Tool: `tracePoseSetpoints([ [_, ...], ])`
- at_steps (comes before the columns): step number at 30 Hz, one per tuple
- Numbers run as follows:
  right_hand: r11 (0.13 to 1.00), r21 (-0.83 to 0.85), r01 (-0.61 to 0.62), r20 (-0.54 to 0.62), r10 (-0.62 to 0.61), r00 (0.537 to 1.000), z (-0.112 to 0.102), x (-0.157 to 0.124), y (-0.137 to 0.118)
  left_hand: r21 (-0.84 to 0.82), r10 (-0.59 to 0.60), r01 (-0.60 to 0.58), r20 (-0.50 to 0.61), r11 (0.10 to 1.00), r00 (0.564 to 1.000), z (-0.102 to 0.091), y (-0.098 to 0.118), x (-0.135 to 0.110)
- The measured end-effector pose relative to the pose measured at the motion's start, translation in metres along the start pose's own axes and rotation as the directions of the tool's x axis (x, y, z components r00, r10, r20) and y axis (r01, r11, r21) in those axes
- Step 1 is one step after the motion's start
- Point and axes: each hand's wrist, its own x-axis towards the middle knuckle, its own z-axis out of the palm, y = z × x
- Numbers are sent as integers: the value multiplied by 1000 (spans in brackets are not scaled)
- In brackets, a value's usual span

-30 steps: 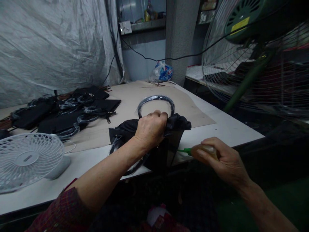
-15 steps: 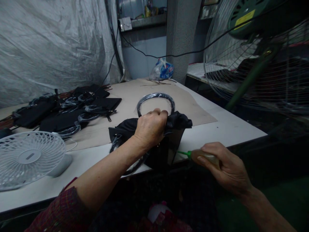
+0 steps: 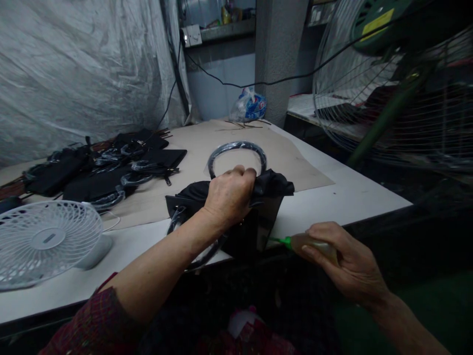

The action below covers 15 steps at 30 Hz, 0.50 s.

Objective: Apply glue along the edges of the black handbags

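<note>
Black handbag (image 3: 242, 239) – at near edge of white table (image 3: 354, 197), wrapped loop handle (image 3: 238, 145) standing up behind left hand (image 3: 229, 193). I see that hand curled tight on bag's top. Right hand (image 3: 345, 259) wraps round squeeze bottle (image 3: 298, 243); green tip (image 3: 286, 241) points at bag's low side – can't tell if touching. White fan (image 3: 48, 239) sits at left.

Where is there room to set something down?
Bare: the brown sheet between the heaped black bags and the raised handle, and the white table right of the held bag, between the sheet and the table's edge. Crowded: the left, where those bags lie behind the white fan.
</note>
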Motion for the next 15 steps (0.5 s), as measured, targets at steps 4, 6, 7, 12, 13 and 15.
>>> tracePoseSetpoints([
  [4, 1000, 22, 13, 46, -14, 999, 0, 0, -4, 8, -6, 6, 14, 1000, 1000, -2, 0, -2],
  [6, 998, 51, 35, 78, -39, 996, 0, 0, -6, 6, -7, 7, 13, 1000, 1000, -2, 0, -3],
  [7, 999, 31, 40, 49, -41, 998, 1, -1, -6, 4, -8, 8, 12, 1000, 1000, -2, 0, -3],
  [12, 999, -35, 2, -15, -2, 1000, 2, -3, -5, -9, -11, 11, 17, 1000, 1000, -2, 0, -4],
  [13, 1000, -17, 1, 16, -1, 1000, 2, -3, -4, -11, -10, 10, 18, 1000, 1000, -2, -1, -4],
  [15, 1000, -26, 12, -1, -12, 1000, 2, -3, -2, -11, -10, 10, 16, 1000, 1000, -1, -1, -4],
])
